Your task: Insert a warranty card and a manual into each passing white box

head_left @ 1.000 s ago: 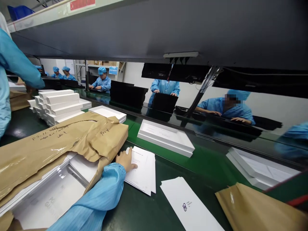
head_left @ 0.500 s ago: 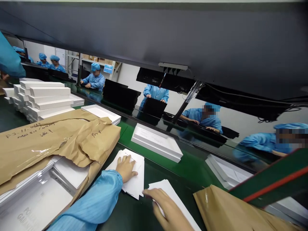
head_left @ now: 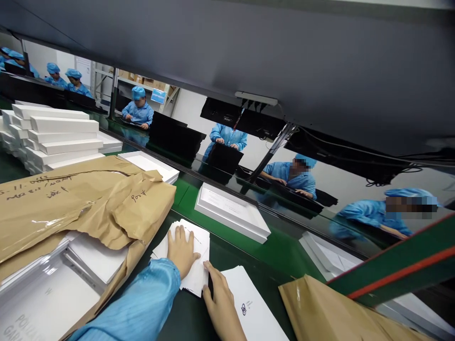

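Note:
My left hand (head_left: 182, 251) lies flat, fingers spread, on a small stack of white paper sheets (head_left: 197, 237) on the dark green bench. My right hand (head_left: 217, 296) touches the near right edge of that stack with its fingertips; it rests over the left end of a white envelope (head_left: 254, 312) with a small purple logo. A blue sleeve covers my left forearm.
Torn brown wrapping paper (head_left: 78, 199) covers white packs at left. Stacked white boxes (head_left: 53, 137) stand behind it. White trays (head_left: 231, 213) ride the green belt. Another brown paper bundle (head_left: 330, 312) lies at right. Co-workers in blue sit beyond. A dark shelf (head_left: 249, 47) hangs overhead.
My right hand came into view from below and moved left to the edge of the paper stack. My left hand shifted slightly on the sheets. The view panned left.

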The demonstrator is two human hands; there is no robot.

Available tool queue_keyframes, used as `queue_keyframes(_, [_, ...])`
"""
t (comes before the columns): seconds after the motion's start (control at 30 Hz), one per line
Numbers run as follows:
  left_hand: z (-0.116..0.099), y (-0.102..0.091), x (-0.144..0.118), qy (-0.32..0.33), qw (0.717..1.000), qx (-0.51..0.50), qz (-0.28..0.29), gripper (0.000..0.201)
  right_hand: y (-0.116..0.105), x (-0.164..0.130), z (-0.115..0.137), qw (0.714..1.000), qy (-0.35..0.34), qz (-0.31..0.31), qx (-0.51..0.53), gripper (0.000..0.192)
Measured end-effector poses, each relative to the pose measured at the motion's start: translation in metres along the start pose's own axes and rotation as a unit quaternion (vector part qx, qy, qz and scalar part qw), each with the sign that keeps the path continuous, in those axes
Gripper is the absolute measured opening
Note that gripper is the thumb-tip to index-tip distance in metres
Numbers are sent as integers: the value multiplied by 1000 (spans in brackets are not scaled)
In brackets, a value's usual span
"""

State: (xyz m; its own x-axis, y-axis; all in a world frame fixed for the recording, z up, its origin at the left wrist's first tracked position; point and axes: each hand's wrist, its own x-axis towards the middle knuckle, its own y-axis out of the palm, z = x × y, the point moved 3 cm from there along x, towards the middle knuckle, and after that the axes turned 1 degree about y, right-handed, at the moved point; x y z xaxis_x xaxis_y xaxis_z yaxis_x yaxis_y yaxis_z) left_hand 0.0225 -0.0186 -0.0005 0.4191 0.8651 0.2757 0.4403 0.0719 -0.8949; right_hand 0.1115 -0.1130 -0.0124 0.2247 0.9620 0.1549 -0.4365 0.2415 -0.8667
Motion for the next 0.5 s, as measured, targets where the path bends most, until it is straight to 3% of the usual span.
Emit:
queue_keyframes(0.13, [9, -4, 5, -40, 999, -27, 26, 80, 3, 3, -4, 995, 22, -19, 96, 47])
queue_keyframes(0.27, [15, -8, 11, -30, 996, -71, 32, 76, 7, 7, -4, 972, 45, -27, 229, 50])
queue_keyframes(0.4, [23, -6, 16, -21, 992, -121, 42, 64, 6, 7, 1, 916, 66, -44, 393, 47])
queue_keyframes(0.5, [26, 2, 18, -13, 988, -150, 37, 63, 0, 6, 7, 844, 68, -89, 525, 42])
